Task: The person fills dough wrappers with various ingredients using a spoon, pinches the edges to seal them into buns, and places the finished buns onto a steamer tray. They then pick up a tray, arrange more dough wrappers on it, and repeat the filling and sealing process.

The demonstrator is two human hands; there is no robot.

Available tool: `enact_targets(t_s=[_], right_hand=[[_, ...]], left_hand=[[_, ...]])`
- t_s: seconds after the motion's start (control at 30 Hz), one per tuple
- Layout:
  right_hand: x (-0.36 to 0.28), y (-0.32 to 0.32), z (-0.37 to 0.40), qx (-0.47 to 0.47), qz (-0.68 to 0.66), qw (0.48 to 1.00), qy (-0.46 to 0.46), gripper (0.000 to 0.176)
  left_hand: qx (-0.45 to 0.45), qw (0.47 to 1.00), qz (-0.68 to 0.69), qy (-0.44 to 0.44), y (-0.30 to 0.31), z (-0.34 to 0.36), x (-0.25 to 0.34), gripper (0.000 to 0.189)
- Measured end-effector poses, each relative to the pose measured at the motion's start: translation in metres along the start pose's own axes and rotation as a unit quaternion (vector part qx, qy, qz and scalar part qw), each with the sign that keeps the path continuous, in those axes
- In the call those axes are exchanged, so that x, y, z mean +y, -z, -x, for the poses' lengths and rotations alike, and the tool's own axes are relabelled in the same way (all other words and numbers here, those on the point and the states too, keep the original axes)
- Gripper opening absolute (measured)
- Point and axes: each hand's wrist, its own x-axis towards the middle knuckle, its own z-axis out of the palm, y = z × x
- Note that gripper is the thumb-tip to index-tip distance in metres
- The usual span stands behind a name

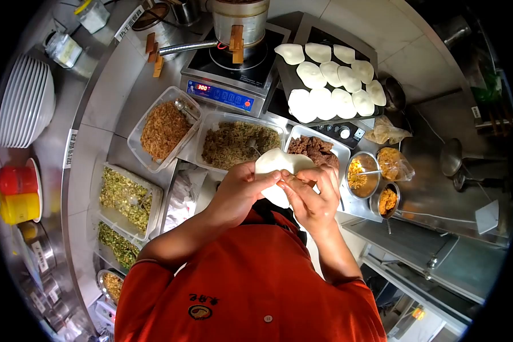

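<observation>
A thin round dough wrapper (272, 162) is held up in front of my chest. My left hand (240, 187) grips it along the left side, thumb on top. With thumb and fingers, my right hand (312, 194) pinches its lower right part, and the two thumbs nearly meet. Part of the wrapper is hidden behind the fingers. Just beyond my hands stand a plastic tub of dark chopped filling (233, 142) with a spoon in it and a tub of brown meat filling (312, 147).
Flat dough wrappers (320, 105) lie on a dark tray at the back right. Behind the tubs, a pot (239, 17) sits on an induction cooker (222, 94). Leftward are a tub of shredded filling (164, 132) and green filling (125, 199); rightward, a bowl of diced filling (363, 174).
</observation>
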Motion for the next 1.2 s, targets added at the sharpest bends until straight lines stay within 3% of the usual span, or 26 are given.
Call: enact_targets(t_s=[0.03, 0.1, 0.17, 0.2, 0.27, 0.33, 0.43, 0.47, 0.5, 0.57, 0.7, 0.8, 1.0, 1.07, 1.2], right_hand=[[-0.002, 0.002, 0.001, -0.018, 0.02, 1.0, -0.003, 0.032], [-0.004, 0.005, 0.004, -0.035, 0.039, 0.999, -0.006, 0.031], [-0.005, 0.006, 0.005, 0.038, 0.041, 0.994, -0.092, 0.04], [0.003, 0.004, 0.014, 0.045, -0.023, 0.989, -0.139, 0.053], [0.005, 0.001, 0.024, 0.042, -0.273, 0.883, -0.38, 0.061], [0.017, 0.004, 0.037, 0.028, -0.52, 0.667, -0.533, 0.057], [0.019, 0.004, 0.039, -0.012, -0.567, 0.65, -0.505, 0.044], [0.009, 0.004, 0.026, 0.027, -0.519, 0.679, -0.518, 0.033], [0.008, 0.005, 0.022, 0.029, -0.519, 0.68, -0.518, 0.033], [0.008, 0.007, 0.018, 0.028, -0.432, 0.756, -0.491, 0.03], [0.011, 0.008, 0.02, 0.015, -0.413, 0.776, -0.478, 0.029], [0.007, 0.006, 0.02, 0.003, -0.429, 0.769, -0.473, 0.027], [0.007, 0.005, 0.021, 0.001, -0.377, 0.813, -0.443, 0.028], [0.003, 0.006, 0.022, -0.016, -0.362, 0.812, -0.457, 0.028], [0.001, 0.007, 0.021, -0.008, -0.349, 0.817, -0.46, 0.029]], left_hand=[[0.0, 1.0, -0.001, 0.0, -0.001, 0.001, 0.002, 0.021], [-0.023, 0.989, 0.145, 0.033, -0.003, -0.001, 0.007, 0.022], [-0.032, 0.983, 0.179, 0.021, 0.001, -0.007, -0.003, 0.021], [-0.02, 0.989, 0.149, -0.009, -0.005, -0.007, -0.003, 0.023], [-0.021, 0.993, 0.107, -0.034, -0.004, -0.008, -0.003, 0.033], [0.0, 0.997, 0.066, -0.048, -0.004, -0.01, -0.007, 0.035], [0.029, 0.997, 0.019, -0.074, -0.005, -0.013, -0.011, 0.038], [0.036, 0.996, 0.014, -0.086, -0.007, -0.015, -0.012, 0.038], [0.035, 0.996, 0.013, -0.086, -0.008, -0.015, -0.012, 0.038], [0.033, 0.992, 0.017, -0.12, -0.01, -0.016, -0.012, 0.037], [0.023, 0.996, -0.026, -0.086, -0.006, -0.016, -0.002, 0.036], [0.03, 0.991, -0.087, -0.097, -0.003, -0.017, -0.006, 0.036], [0.013, 0.984, -0.119, -0.132, -0.007, -0.015, -0.007, 0.039], [0.05, 0.973, -0.156, -0.165, -0.004, -0.019, -0.017, 0.038], [0.029, 0.972, -0.174, -0.153, -0.004, -0.017, -0.014, 0.042]])
